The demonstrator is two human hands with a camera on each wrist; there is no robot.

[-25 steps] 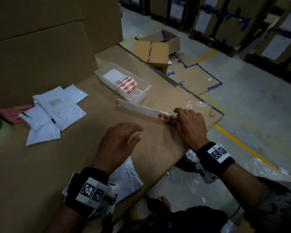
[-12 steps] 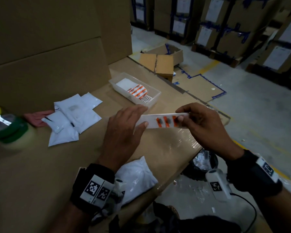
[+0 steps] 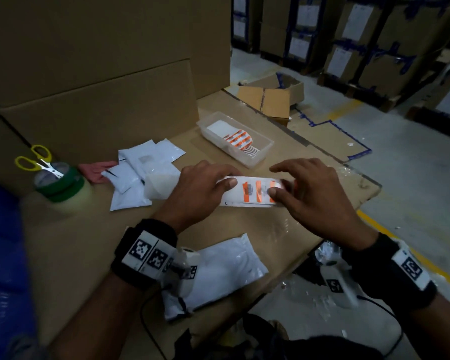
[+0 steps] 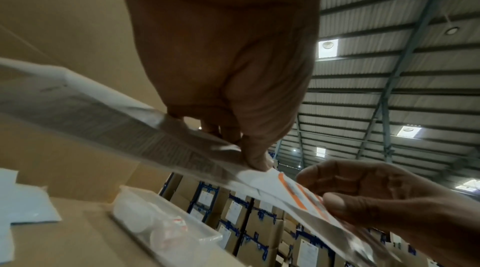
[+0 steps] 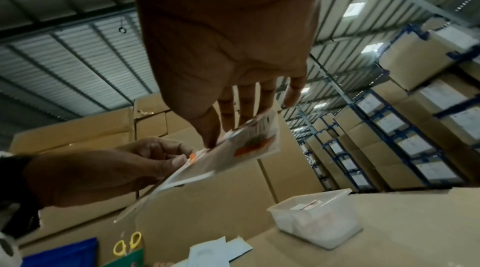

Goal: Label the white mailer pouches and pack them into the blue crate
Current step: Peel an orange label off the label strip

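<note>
1. i'm holding the label sheet [image 3: 252,192] above the table [image 3: 89,242], out in front of me, with its orange labels facing up.
2. my left hand [image 3: 200,193] is pinching the sheet's left end, thumb on top and fingers curled beneath it.
3. my right hand [image 3: 315,196] is pinching the right end at an orange label [image 3: 272,190], thumb and forefinger closed narrowly on it while the other fingers are spreading loose above.
4. one pouch [image 3: 218,274] is lying on the table near my left wrist, at the near edge.
5. a pile of pouches [image 3: 138,175] is lying further left, well apart from the sheet.
6. a clear tray [image 3: 260,152] with more orange labels is sitting just beyond the sheet.
7. the blue crate [image 3: 3,255] is showing at the far left edge; i cannot tell what it is holding.
8. a green tape roll [image 3: 63,185] is sitting left of the pile, with yellow scissors [image 3: 34,159] resting on it.
9. big cardboard boxes [image 3: 96,74] are standing behind the table.
10. a small open box [image 3: 270,97] is sitting on the floor beyond the table's far corner.
</note>
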